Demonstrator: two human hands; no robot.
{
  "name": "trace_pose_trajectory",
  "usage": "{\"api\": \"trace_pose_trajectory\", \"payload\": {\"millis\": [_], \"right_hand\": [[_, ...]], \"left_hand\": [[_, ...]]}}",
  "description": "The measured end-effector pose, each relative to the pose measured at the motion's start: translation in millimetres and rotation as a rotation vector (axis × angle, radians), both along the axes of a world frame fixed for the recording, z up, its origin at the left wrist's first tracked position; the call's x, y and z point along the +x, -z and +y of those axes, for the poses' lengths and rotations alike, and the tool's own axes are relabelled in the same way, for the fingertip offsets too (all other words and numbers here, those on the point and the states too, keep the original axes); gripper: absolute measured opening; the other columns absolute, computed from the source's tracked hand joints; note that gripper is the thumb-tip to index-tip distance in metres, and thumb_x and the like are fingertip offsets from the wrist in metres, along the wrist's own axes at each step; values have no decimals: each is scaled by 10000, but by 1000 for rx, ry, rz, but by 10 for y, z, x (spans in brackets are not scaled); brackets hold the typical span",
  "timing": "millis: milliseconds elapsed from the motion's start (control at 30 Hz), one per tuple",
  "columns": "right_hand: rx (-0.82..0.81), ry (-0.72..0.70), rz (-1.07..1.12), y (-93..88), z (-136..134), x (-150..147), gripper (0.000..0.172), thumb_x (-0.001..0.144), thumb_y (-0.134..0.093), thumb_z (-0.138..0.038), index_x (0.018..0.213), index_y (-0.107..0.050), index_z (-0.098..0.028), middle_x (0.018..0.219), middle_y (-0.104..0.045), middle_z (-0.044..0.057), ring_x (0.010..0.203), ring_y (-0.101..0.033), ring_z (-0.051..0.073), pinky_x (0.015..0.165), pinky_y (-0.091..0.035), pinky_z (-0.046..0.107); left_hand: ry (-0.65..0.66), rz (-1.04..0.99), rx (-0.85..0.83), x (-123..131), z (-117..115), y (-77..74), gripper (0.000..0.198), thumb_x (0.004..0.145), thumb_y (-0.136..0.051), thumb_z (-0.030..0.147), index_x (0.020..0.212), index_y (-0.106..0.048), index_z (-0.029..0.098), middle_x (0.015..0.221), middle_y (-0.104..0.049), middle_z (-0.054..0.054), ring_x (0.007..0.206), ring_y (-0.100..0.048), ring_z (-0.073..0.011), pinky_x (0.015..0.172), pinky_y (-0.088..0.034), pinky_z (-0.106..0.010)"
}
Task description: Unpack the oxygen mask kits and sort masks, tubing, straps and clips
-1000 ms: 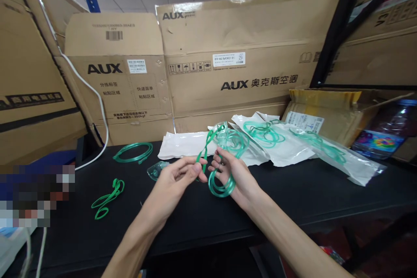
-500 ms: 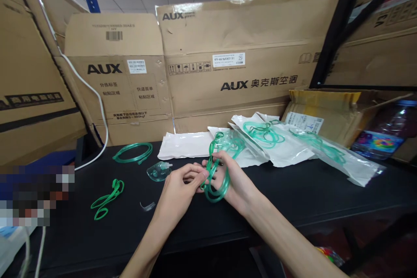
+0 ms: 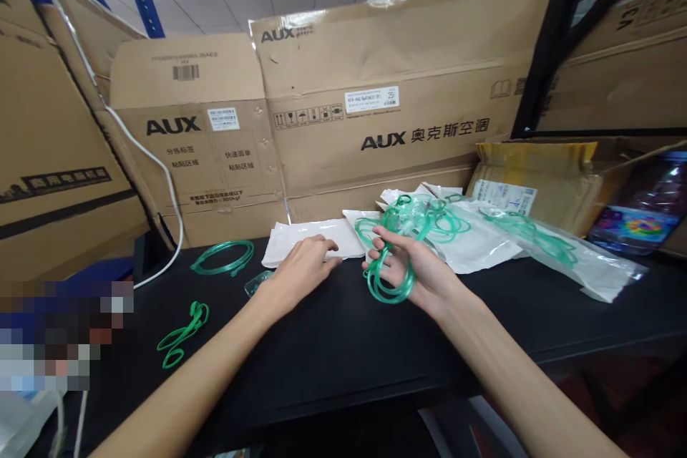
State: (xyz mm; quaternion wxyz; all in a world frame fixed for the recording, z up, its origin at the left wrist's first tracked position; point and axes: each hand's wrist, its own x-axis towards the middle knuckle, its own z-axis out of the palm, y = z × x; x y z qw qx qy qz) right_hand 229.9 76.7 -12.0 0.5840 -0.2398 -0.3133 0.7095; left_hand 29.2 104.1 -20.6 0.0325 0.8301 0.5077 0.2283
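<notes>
My right hand (image 3: 416, 268) is closed round a coiled bundle of green tubing (image 3: 389, 279) with a clear mask part (image 3: 411, 215) at its top, held just above the black table (image 3: 333, 351). My left hand (image 3: 300, 268) reaches forward, its fingers lying on the near edge of a flat white pouch (image 3: 311, 240); nothing is gripped in it. A small clear mask piece (image 3: 256, 282) peeks out beside the left wrist.
A green tube coil (image 3: 222, 257) and a green strap (image 3: 182, 333) lie at the left. Several white pouches with green tubing (image 3: 483, 236) are heaped at the back right. AUX cardboard boxes (image 3: 376, 93) wall the back. A white cable (image 3: 161, 179) hangs at left.
My left hand has let go of the tubing and moved forward onto the white pouch. My right hand has carried the bundle slightly right and away from me.
</notes>
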Motion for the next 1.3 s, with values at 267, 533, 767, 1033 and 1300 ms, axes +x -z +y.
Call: {"api": "trace_pose_trajectory", "payload": {"millis": [267, 533, 767, 1033, 1300], "right_hand": [[-28, -51, -25, 0, -38, -21, 132, 807, -708, -87, 883, -619, -148, 701, -594, -19, 594, -616, 142, 668, -638, 372], [-46, -143, -60, 57, -39, -59, 293, 764, -736, -82, 1032, -629, -140, 744, -640, 0, 635, -655, 154, 690, -644, 400], [-2, -165, -82, 72, -66, -97, 361, 753, -780, -109, 1087, -645, -126, 778, -661, 19, 651, -660, 167, 636, -633, 367], [135, -57, -64, -276, -141, 311, 352, 769, -768, -104, 1108, -685, -145, 808, -658, 15, 675, -633, 153, 622, -607, 321], [-1, 83, -228, -253, -678, 763, 326, 613, -871, -116, 907, -741, -172, 764, -678, 66, 635, -637, 193, 557, -600, 325]], "left_hand": [[105, 195, -115, 25, 584, 111, 243, 988, -617, 343, 1121, -678, 150, 1077, -717, -69, 973, -698, -212, 902, -563, -440], [106, 223, -27, -78, 547, 41, 216, 994, -599, 308, 1064, -720, 144, 963, -757, -65, 880, -716, -196, 876, -552, -411], [-69, 136, 229, -344, 546, -264, 266, 911, -562, 170, 1043, -791, 198, 1011, -791, -136, 931, -719, -295, 824, -506, -368], [-42, -49, 545, -354, 56, -603, 251, 969, -544, 228, 1101, -757, 222, 1051, -770, -82, 994, -669, -248, 901, -517, -375], [246, -19, 292, -315, -803, 198, 264, 1004, -492, 146, 1125, -719, 207, 1130, -756, -58, 1118, -669, -217, 971, -548, -372]]}}
